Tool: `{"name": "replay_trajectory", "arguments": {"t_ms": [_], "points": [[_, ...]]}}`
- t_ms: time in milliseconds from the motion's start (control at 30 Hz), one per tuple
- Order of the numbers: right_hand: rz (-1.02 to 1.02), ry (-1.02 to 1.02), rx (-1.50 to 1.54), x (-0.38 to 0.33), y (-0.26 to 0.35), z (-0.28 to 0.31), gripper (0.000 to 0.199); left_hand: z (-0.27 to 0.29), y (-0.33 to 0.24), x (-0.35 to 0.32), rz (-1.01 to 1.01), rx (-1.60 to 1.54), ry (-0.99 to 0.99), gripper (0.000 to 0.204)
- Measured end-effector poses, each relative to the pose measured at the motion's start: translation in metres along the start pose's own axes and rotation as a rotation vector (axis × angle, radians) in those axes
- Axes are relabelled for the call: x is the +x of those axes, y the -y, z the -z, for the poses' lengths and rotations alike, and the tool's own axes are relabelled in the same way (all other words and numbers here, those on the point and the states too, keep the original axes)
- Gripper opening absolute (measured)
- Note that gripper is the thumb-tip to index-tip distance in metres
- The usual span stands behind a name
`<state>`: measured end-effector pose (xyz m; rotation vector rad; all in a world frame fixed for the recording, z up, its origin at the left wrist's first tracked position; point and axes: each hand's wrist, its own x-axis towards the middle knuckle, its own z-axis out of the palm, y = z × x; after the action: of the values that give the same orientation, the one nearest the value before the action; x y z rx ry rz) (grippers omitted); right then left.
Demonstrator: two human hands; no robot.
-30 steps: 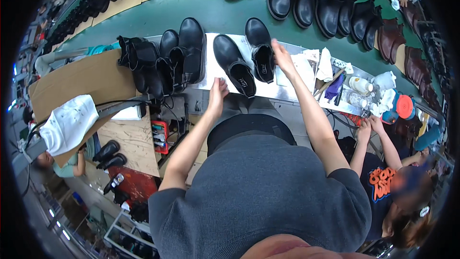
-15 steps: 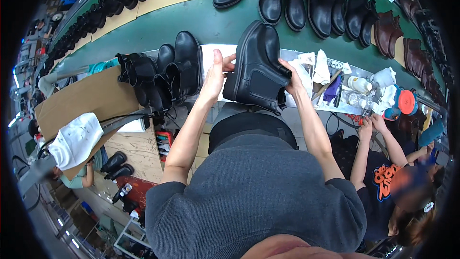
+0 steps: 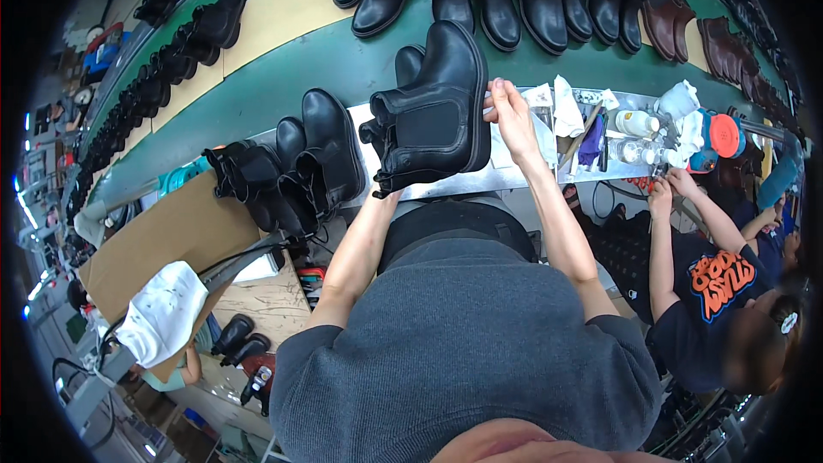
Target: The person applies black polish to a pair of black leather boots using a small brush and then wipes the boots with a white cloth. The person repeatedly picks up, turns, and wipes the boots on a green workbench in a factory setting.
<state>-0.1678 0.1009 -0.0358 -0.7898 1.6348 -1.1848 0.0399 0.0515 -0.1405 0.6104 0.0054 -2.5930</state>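
While both hands grip one black boot (image 3: 437,111): right hand (image 3: 512,113) visible, left hidden.

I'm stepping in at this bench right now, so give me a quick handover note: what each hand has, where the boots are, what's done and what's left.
Left hand: hidden behind the raised black boot, apparently supporting it from below at the open top.
Right hand: gripping that boot at its sole side.
The boot is held up above the white work surface, lying sideways with its elastic panel facing the camera.
A second boot shows just behind it.
Another black pair stands to the left.
Rags and bottles lie to the right.
More boots stand on the green belt.
Done: boot picked up. Left: cannot tell what remains on it.
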Motion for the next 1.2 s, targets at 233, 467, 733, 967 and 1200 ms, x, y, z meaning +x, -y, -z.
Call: {"name": "replay_trajectory", "arguments": {"t_ms": [233, 467, 733, 967, 1200], "points": [[0.270, 0.011, 0.001, 0.003, -0.019, -0.003, 0.047, -0.019, -0.003, -0.002, -0.178, 0.098, -0.008, 0.076], [0.422, -0.099, 0.048, 0.016, -0.018, -0.014, 0.059, -0.058, -0.008, 0.003, -1.047, 0.998, -0.346, 0.061], [0.004, 0.127, 0.716, 0.035, -0.028, -0.008, 0.054, -0.043, -0.038, 0.002, -0.544, 0.544, -0.279, 0.060], [-0.150, 0.271, 0.943, 0.019, -0.059, -0.004, 0.054, 0.031, -0.031, -0.014, -0.176, 1.386, -0.983, 0.065], [0.046, 0.209, 0.079, -0.032, -0.034, -0.031, 0.047, -0.134, -0.045, -0.020, -0.632, 0.873, -0.482, 0.054]]}}
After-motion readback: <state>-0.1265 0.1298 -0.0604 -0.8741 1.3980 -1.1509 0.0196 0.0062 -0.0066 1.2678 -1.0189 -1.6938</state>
